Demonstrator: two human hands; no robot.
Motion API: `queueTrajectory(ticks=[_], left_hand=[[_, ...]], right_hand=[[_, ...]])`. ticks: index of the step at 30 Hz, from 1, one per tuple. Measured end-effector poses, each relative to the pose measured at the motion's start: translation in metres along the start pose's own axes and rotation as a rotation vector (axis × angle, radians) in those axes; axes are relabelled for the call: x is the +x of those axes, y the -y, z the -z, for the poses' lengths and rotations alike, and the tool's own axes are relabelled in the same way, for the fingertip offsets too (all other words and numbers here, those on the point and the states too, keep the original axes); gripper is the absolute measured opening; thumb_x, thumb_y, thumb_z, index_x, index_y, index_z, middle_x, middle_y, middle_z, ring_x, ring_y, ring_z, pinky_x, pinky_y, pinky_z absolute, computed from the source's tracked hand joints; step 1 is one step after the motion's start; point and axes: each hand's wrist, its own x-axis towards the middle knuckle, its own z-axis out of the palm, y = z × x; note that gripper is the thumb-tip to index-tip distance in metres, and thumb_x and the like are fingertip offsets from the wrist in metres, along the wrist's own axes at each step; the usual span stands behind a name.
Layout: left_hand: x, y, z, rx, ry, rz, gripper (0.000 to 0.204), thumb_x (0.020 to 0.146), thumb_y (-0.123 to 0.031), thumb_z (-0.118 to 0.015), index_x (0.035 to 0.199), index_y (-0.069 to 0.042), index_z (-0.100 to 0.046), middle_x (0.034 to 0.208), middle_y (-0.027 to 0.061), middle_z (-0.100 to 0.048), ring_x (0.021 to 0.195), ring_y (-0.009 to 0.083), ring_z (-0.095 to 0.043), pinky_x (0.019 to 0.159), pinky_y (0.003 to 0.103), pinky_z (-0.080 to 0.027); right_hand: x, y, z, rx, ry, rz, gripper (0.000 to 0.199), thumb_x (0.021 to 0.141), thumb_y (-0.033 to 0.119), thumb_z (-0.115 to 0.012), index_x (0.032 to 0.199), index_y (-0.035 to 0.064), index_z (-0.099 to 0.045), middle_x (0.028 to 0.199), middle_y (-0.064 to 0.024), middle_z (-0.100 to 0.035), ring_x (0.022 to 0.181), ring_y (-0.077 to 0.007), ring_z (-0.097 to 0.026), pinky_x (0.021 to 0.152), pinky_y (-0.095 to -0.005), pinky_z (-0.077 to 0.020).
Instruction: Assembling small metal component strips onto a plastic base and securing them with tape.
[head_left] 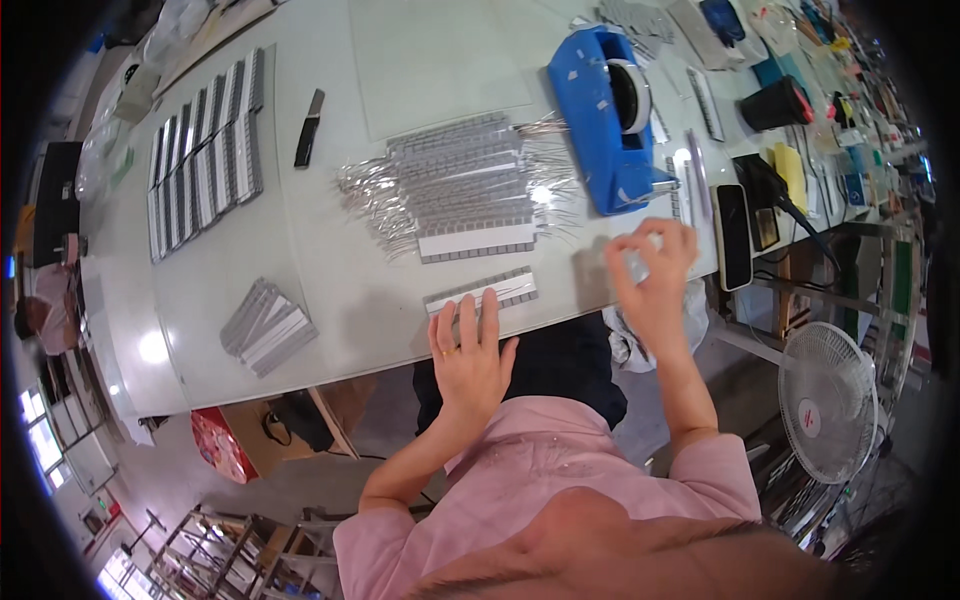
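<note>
Near the table's front edge lies a flat white-and-grey strip [515,288] with gridded edges. My left hand [468,350] rests on it, fingers stretched out and pressing its left part. My right hand [655,268] is raised over the edge to the right, thumb and fingertips brought together in a pinch; a pale, see-through patch shows by the fingers, too blurred to name. Just beyond it stands a blue tape dispenser [597,125] with a roll of tape [628,97]. A stack of similar strips [465,185] with thin silvery wires sticking out at both ends lies beyond my left hand.
Rows of strips [208,150] lie at the far left, a loose pile [265,328] at the near left. A black-handled knife [309,130] lies between the rows and the stack. At right are a phone [734,237], a black cup [775,103] and a fan [827,403].
</note>
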Motion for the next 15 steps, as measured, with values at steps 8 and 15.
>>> queueTrajectory(ticks=[8, 15], left_hand=[[-0.002, 0.0, 0.0, 0.03, -0.011, 0.003, 0.073, 0.082, -0.034, -0.076, 0.145, -0.007, -0.05, 0.139, 0.0167, -0.043, 0.129, 0.039, -0.038, 0.11, 0.055, -0.034], [-0.003, 0.0, 0.001, 0.005, -0.018, 0.004, 0.073, 0.081, -0.032, -0.077, 0.145, -0.008, -0.05, 0.139, 0.0166, -0.043, 0.13, 0.0389, -0.037, 0.11, 0.055, -0.034]], right_hand=[[-0.035, 0.045, -0.055, 0.241, 0.175, 0.058, 0.009, 0.077, 0.018, -0.076, 0.083, 0.0165, -0.07, 0.104, -0.0012, -0.058, 0.108, -0.0324, -0.046, 0.093, -0.0481, -0.0277], [-0.041, 0.048, -0.064, 0.166, 0.15, 0.085, 0.009, 0.078, 0.019, -0.076, 0.084, 0.0181, -0.07, 0.104, 0.0013, -0.058, 0.109, -0.0296, -0.047, 0.09, -0.0473, -0.0261]])
